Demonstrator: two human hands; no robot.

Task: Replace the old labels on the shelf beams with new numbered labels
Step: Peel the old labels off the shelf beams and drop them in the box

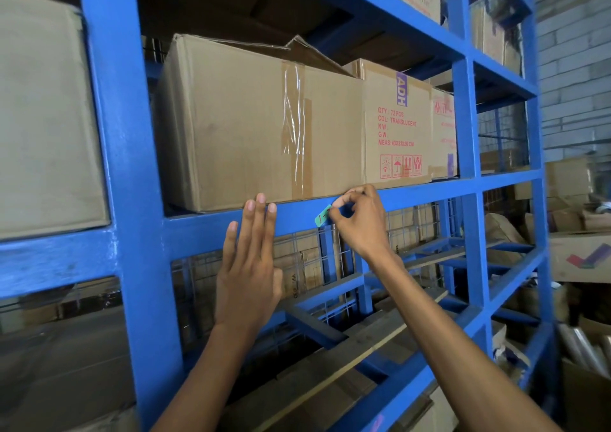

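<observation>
Your right hand [360, 220] is up at the beam [205, 230], thumb and fingertips pinching one end of a small green label [322, 217] with a red mark on it. That label sits tilted against the beam's front face, below the right part of the taped box [238, 124]. Its left end looks to be on the paint, but whether it is peeling off or going on cannot be told from here.

Your left hand [248, 266] lies to the left, apart from the label, with fingers straight and flat on the beam and tips reaching the box's lower edge.

You seem to be mid-swap on this one beam. No other label shows on the beams in view, so most of the job looks left to do. Right of the taped box stands a printed box [396, 124], and blue uprights [122, 167] frame the bay.
</observation>
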